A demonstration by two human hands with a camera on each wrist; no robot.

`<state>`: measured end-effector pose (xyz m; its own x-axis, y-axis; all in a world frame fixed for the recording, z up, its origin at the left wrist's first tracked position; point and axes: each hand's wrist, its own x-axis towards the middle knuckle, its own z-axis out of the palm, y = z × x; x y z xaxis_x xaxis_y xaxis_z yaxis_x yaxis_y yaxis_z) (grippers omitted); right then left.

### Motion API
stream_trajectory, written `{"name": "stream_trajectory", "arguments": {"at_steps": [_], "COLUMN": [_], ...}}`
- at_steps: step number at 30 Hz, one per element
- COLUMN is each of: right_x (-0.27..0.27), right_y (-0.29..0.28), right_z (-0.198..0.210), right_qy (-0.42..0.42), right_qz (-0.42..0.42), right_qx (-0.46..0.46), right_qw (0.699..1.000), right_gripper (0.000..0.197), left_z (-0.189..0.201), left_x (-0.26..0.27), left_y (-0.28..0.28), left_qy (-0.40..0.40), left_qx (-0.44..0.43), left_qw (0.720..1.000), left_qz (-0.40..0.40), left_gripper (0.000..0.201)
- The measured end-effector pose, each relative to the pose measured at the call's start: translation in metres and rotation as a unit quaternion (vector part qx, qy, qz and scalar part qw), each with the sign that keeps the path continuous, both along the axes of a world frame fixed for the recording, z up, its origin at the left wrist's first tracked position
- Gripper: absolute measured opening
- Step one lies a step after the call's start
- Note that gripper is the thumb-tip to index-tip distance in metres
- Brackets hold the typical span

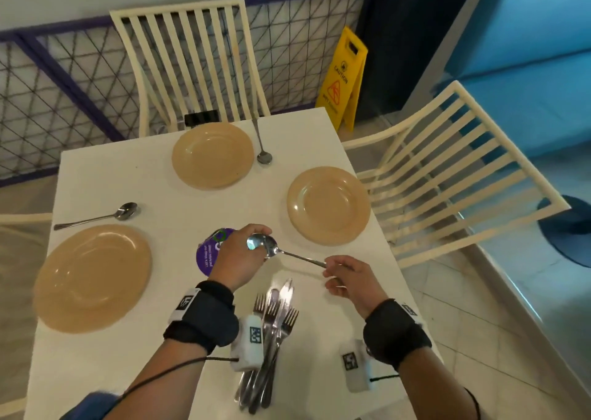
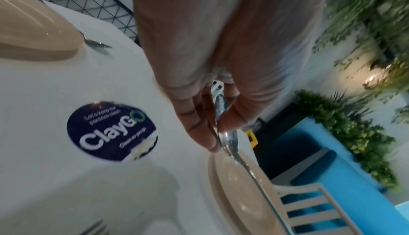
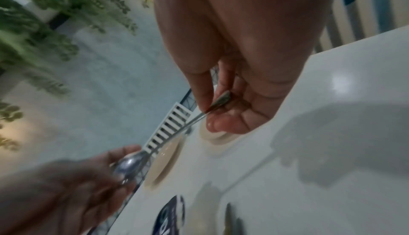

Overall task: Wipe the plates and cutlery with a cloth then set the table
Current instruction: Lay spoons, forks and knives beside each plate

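Note:
A steel spoon (image 1: 281,251) hangs in the air over the white table (image 1: 128,180), held at both ends. My left hand (image 1: 243,253) pinches its bowl (image 2: 229,139) between thumb and fingers. My right hand (image 1: 345,279) pinches the handle end (image 3: 221,101). Three tan plates lie on the table: one at the left (image 1: 92,277), one at the far side (image 1: 212,156), one at the right (image 1: 329,205). A spoon (image 1: 99,216) lies beside the left plate and another (image 1: 262,144) beside the far plate. No cloth shows in any view.
A pile of forks and other cutlery (image 1: 271,339) lies near the front edge between my wrists. A round purple sticker (image 1: 211,253) sits mid-table. Cream slatted chairs stand at the far side (image 1: 192,64) and the right (image 1: 454,176). A yellow caution sign (image 1: 343,77) stands on the floor.

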<state>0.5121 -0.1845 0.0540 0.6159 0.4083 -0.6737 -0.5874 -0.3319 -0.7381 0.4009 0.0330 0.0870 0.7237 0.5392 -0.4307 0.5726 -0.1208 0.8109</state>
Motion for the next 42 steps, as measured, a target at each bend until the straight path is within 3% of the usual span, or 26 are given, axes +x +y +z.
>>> {"name": "stream_trajectory", "arguments": {"at_steps": [8, 14, 22, 27, 35, 42], "right_x": [0.068, 0.1, 0.132, 0.138, 0.14, 0.136], "right_y": [-0.039, -0.044, -0.047, -0.051, -0.055, -0.064], "right_z": [-0.047, -0.071, -0.079, -0.078, -0.083, -0.077], "right_qy": [0.019, -0.03, -0.16, -0.224, -0.241, -0.255], "right_qz": [-0.066, -0.028, 0.096, 0.139, 0.149, 0.16], "right_qx": [-0.081, -0.191, -0.304, -0.325, -0.326, -0.315], "right_qw": [0.994, 0.981, 0.934, 0.908, 0.902, 0.9], "right_gripper": [0.017, 0.014, 0.02, 0.018, 0.025, 0.031], "left_z": [-0.051, -0.076, -0.101, -0.107, -0.112, -0.098], "left_x": [0.037, 0.056, 0.076, 0.083, 0.086, 0.072], "left_y": [-0.061, -0.085, -0.106, -0.115, -0.117, -0.117], "left_qy": [0.108, 0.162, 0.161, 0.162, 0.164, 0.109], "left_qx": [0.038, 0.068, 0.069, 0.08, 0.082, 0.041], "left_qw": [0.993, 0.984, 0.981, 0.978, 0.978, 0.984], "left_qz": [0.008, 0.028, 0.08, 0.106, 0.098, 0.134], "left_gripper": [0.023, 0.028, 0.022, 0.023, 0.023, 0.022]}}
